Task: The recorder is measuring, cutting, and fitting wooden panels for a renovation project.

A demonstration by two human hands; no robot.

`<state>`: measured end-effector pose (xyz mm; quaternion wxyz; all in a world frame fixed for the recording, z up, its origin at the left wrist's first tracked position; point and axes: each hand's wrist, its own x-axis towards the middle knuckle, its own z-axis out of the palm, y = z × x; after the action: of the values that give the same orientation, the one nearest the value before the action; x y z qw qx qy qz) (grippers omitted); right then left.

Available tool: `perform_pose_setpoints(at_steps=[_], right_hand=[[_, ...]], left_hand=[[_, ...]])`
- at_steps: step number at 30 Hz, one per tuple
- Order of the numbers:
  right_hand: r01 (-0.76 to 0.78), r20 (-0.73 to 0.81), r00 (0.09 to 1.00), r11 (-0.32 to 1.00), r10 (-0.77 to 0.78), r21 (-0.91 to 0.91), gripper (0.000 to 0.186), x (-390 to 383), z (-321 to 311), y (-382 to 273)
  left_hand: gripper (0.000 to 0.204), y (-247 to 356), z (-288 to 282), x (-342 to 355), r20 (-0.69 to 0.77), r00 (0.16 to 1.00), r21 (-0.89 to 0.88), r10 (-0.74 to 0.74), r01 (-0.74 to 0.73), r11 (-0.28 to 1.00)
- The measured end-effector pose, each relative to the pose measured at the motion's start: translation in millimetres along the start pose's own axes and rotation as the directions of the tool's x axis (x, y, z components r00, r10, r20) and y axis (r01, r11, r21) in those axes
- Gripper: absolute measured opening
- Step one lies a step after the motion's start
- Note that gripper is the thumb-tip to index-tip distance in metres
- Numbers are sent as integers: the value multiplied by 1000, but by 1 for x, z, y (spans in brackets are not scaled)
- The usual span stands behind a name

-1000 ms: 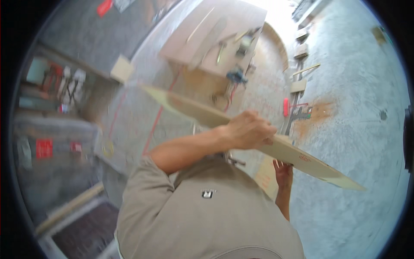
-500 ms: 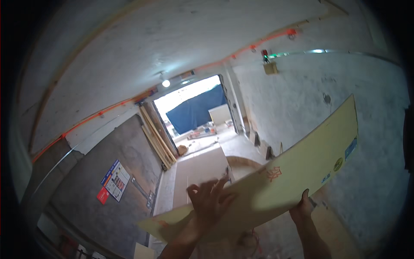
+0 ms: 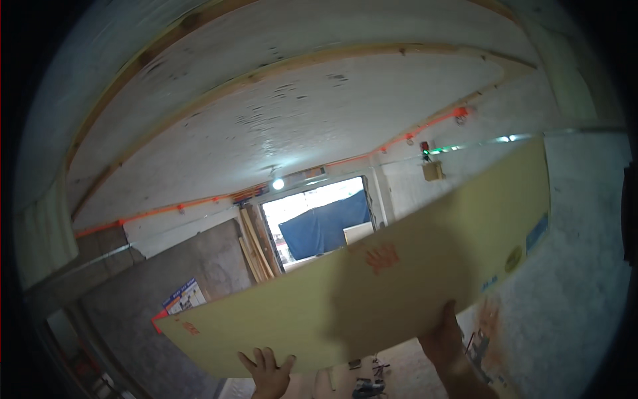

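Note:
A long, pale yellow board (image 3: 299, 299) with red stamped marks and small printed logos spans the view, tilted with its right end higher. On its lower edge near the right, my right hand (image 3: 442, 336) grips it, the thumb on the near face and the other fingers hidden behind. My left hand (image 3: 268, 374) rests by the lower edge farther left, fingers spread upward over the near face. A dark shadow falls across the board's middle.
A lit bulb (image 3: 278, 184) hangs from the ceiling. Wooden planks (image 3: 254, 246) lean beside an opening with a blue sheet (image 3: 323, 224). A green-glowing laser level (image 3: 426, 152) stands on a wall bracket at right. Dark tools (image 3: 367, 388) lie on the floor below.
The board has risen and now covers more of the room. My left hand has moved down from its upper edge to its lower edge. The view has tipped toward the ceiling.

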<state>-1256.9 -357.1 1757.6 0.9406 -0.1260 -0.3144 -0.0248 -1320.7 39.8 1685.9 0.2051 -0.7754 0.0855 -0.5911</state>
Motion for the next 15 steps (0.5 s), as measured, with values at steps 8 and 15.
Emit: perform_pose_setpoints(at_steps=[8, 15], right_hand=[[334, -148, 917, 917, -369, -219, 41, 29, 104, -53], [314, 80, 948, 942, -306, -117, 42, 41, 160, -74]], left_hand=[[51, -67, -92, 68, -125, 990, 131, 64, -48, 990], [41, -90, -150, 102, -202, 972, 240, 122, -71, 968]])
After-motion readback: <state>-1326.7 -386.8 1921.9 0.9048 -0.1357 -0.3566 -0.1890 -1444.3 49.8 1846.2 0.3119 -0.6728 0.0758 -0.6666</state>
